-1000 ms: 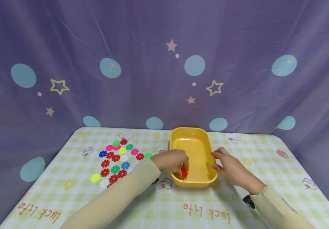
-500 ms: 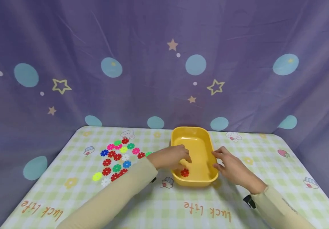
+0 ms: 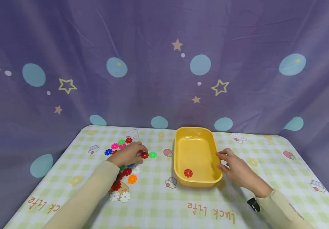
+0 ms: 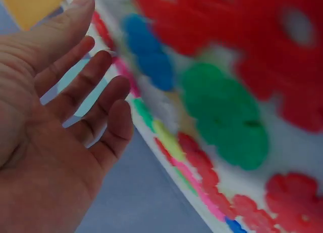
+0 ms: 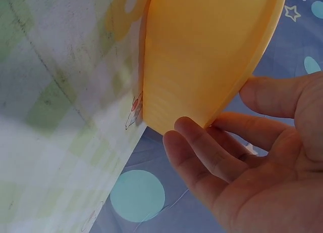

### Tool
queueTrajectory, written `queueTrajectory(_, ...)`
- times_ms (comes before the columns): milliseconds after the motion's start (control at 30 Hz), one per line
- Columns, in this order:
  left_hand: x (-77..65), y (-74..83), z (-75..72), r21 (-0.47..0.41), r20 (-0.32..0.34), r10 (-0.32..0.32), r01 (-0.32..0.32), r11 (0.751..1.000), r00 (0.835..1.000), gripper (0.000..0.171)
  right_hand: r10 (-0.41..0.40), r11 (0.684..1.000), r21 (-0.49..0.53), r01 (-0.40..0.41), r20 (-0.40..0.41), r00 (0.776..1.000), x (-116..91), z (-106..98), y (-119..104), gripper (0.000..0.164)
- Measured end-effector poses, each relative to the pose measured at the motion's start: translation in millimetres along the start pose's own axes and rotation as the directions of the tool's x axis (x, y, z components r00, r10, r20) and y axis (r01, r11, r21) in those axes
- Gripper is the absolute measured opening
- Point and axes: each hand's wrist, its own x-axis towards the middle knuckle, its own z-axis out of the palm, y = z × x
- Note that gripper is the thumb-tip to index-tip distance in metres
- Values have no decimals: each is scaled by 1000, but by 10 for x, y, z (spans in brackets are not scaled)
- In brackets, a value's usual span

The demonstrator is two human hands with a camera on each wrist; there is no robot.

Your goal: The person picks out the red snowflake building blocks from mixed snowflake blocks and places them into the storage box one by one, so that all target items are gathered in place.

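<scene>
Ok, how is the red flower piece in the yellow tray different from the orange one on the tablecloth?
The red piece is deep red; the orange piece is bright orange. The red piece lies inside the yellow tray, the orange piece on the checked tablecloth. The red piece is alone in there; the orange piece has others close by. Both are round, notch-edged and flat-lying.

The left arm (image 3: pixel 85 194) reaches from the near left towards the far right, the left hand (image 3: pixel 127 155) relaxed, fingers (image 4: pixel 85 82) slightly spread; the right arm (image 3: pixel 280 208) slants in from the near right, the right hand (image 3: pixel 234 167) gently curved, its thumb (image 5: pixel 275 96) apart from the fingers
</scene>
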Motion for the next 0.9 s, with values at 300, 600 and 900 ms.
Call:
queueTrajectory(300,90,-87,20,14,32,3,-3,1000,999,21,-3,1000,10,3,-10,1000,-14,28,22,44)
queueTrajectory(600,138,-41,-4,7,103,-81,81,997,991,21,-31,999,20,31,-30,999,-18,47,20,44)
queueTrajectory(900,95,29,-9,-33,104,-45,49,998,994,21,-4,994,109,1,31,1000,-23,3,80,50)
